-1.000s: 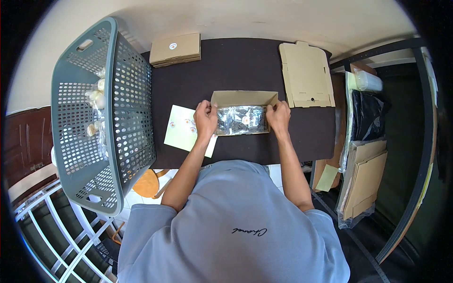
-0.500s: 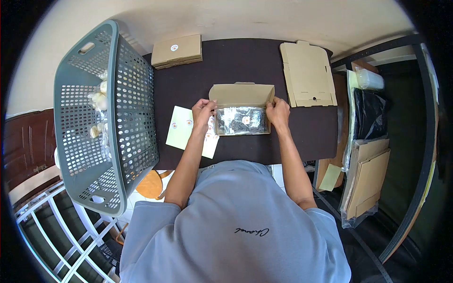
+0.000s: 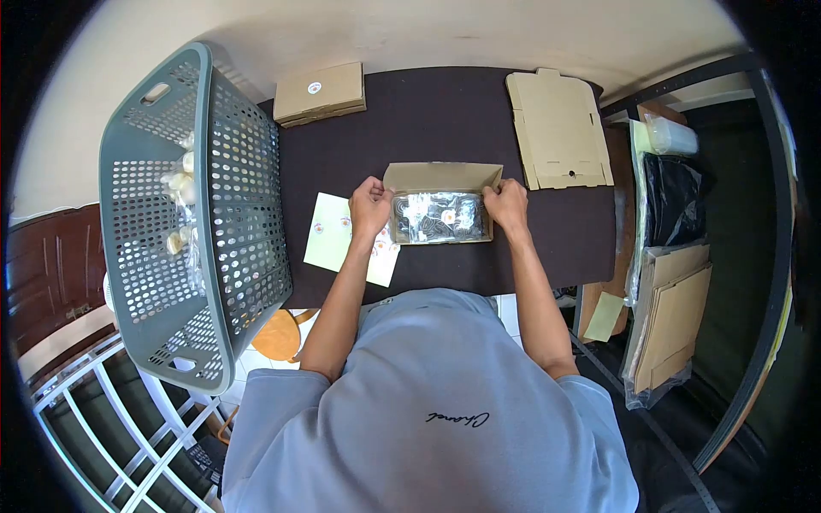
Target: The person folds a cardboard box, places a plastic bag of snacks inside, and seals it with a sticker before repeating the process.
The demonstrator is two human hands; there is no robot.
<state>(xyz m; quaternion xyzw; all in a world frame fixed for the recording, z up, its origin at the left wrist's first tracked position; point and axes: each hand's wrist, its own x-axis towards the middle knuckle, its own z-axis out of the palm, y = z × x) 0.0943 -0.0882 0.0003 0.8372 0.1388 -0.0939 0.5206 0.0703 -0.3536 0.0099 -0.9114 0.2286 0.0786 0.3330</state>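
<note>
A small cardboard box lies before me on the dark table, its lid raised at the back. Inside is a clear-wrapped dark item with a round sticker on top. My left hand grips the box at its left rear corner, thumb and fingers closed on the cardboard. At the opposite rear corner, my right hand pinches the lid's side the same way. Partly beneath my left forearm are pale green sticker sheets with round printed labels.
On the left stands a tall grey perforated basket holding plastic-wrapped pale items. Closed cardboard boxes are stacked at the back left. An unfolded cardboard box blank lies back right. More flat cardboard leans on the right, by a metal frame.
The lid's top edge has come down towards me, and its front tab no longer shows. Both hands keep their hold at the box's corners. The view has shifted slightly.
</note>
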